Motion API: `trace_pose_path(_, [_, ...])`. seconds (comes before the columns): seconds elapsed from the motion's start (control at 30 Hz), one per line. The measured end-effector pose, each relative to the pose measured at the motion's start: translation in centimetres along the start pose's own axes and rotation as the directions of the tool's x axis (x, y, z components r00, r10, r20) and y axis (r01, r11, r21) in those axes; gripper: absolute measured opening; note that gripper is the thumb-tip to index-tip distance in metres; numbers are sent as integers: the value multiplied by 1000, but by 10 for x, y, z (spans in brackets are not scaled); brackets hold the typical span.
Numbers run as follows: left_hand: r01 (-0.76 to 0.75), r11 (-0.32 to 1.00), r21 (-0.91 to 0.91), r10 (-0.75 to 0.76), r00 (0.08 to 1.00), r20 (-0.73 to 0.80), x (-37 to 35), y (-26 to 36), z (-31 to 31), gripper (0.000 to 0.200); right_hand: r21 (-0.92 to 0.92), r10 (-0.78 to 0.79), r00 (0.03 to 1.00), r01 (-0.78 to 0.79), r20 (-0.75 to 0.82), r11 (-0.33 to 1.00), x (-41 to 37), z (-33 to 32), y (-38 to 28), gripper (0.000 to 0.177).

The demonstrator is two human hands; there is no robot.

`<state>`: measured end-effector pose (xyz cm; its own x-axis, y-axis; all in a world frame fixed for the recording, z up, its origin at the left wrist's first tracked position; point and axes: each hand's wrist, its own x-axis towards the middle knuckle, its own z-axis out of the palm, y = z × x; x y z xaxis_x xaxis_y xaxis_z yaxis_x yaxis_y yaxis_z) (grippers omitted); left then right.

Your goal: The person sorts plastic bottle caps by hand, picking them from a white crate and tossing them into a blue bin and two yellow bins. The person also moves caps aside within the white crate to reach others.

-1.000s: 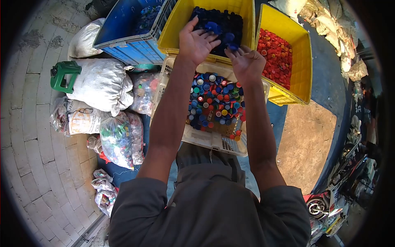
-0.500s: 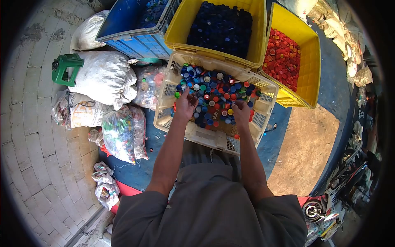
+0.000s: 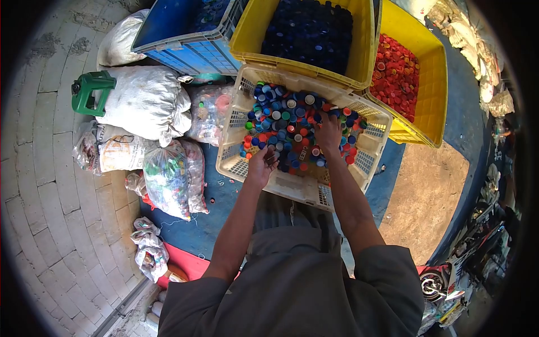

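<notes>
A shallow cream plastic crate [image 3: 292, 191] with slotted sides holds loose bottle caps [image 3: 283, 115] in blue, red, white, green and orange. Over the crate's near left part is my left hand [image 3: 261, 167], palm partly turned up and fingers curled; what lies in them, if anything, is too small to make out. My right hand [image 3: 328, 136] reaches further in, its bent fingertips down among the caps right of the middle. Those fingertips are drawn together, and whatever they grip is hidden. A patch of the crate's floor shows between the two forearms.
Behind the crate stand a yellow bin [image 3: 303, 66] of dark blue caps, another yellow bin [image 3: 431, 84] of red caps and a blue crate [image 3: 193, 53]. Stuffed sacks [image 3: 140, 101], a green jerrycan [image 3: 92, 92] and clear bags [image 3: 167, 180] sit at left. A brown board [image 3: 424, 202] lies at right.
My left hand has drawn back toward the crate's near edge. My right hand has moved further in, to the caps near the far side. The view has shifted slightly.
</notes>
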<state>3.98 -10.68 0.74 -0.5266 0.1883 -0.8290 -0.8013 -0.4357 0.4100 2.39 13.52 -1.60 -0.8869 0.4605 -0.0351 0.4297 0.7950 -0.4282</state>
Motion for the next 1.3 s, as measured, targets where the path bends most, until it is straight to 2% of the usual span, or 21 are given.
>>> trace_pose_path(0.07, [-20, 999, 43, 19, 1000, 11, -2, 1, -1, 20, -71, 1, 999, 3, 45, 997, 6, -1, -4, 47])
trace_pose_path(0.27, [0, 997, 78, 2, 1000, -23, -2, -1, -2, 19, -61, 14, 998, -10, 68, 998, 10, 4, 2, 50])
trace_pose_path(0.37, [-6, 994, 106, 7, 1000, -6, 5, -5, 1, 17, 61, -21, 1000, 21, -6, 998, 8, 2, 6, 47])
trace_pose_path(0.47, [-59, 980, 188, 59, 998, 4, 9, -7, 16, 15, 236, 24, 995, -1, -97, 972, 0, 0, 14, 43])
trace_pose_path(0.57, [-94, 925, 369, 90, 996, 27, 19, -10, 41, 12, 427, 124, 974, -31, -192, 904, -22, -5, 21, 37])
trace_pose_path(0.63, [-166, 838, 520, 153, 986, 69, 22, -12, 69, 15, 618, 325, 946, -258, 3, 743, -41, -31, 10, 34])
trace_pose_path(0.67, [-202, 783, 589, 180, 979, 95, 25, -15, 83, 16, 687, 403, 908, -364, 113, 629, -51, -41, 7, 33])
trace_pose_path(0.7, [-289, 703, 650, 249, 956, 156, 34, -20, 94, 19, 782, 447, 877, -401, 177, 477, -62, -42, 9, 33])
trace_pose_path(0.8, [-500, 438, 747, 399, 853, 337, 57, -32, 126, 27, 911, 471, 801, -411, 368, -13, -94, -43, 22, 34])
trace_pose_path(0.87, [-584, 287, 759, 458, 780, 426, 63, -36, 154, 32, 885, 416, 785, -361, 459, -296, -113, -46, 30, 38])
trace_pose_path(0.9, [-584, 251, 772, 438, 780, 447, 71, -38, 163, 42, 855, 378, 789, -332, 484, -400, -121, -54, 31, 43])
trace_pose_path(1.0, [-483, 14, 876, 476, 773, 419, 92, -48, 187, 49, 820, 339, 791, -327, 509, -470, -139, -62, 39, 45])
trace_pose_path(1.03, [-442, -80, 893, 458, 780, 427, 99, -50, 193, 61, 822, 326, 797, -339, 509, -457, -144, -62, 43, 43])
trace_pose_path(1.13, [-357, -223, 907, 531, 736, 420, 102, -61, 206, 67, 835, 323, 802, -354, 503, -422, -151, -62, 50, 41])
trace_pose_path(1.17, [-316, -232, 920, 497, 774, 392, 103, -60, 209, 70, 842, 331, 802, -353, 496, -407, -153, -62, 52, 39])
trace_pose_path(1.27, [-256, -261, 931, 481, 801, 356, 106, -61, 215, 65, 846, 335, 798, -369, 501, -385, -154, -66, 54, 40])
trace_pose_path(1.3, [-295, -259, 920, 480, 787, 388, 110, -63, 214, 63, 847, 334, 799, -370, 500, -382, -155, -65, 55, 39])
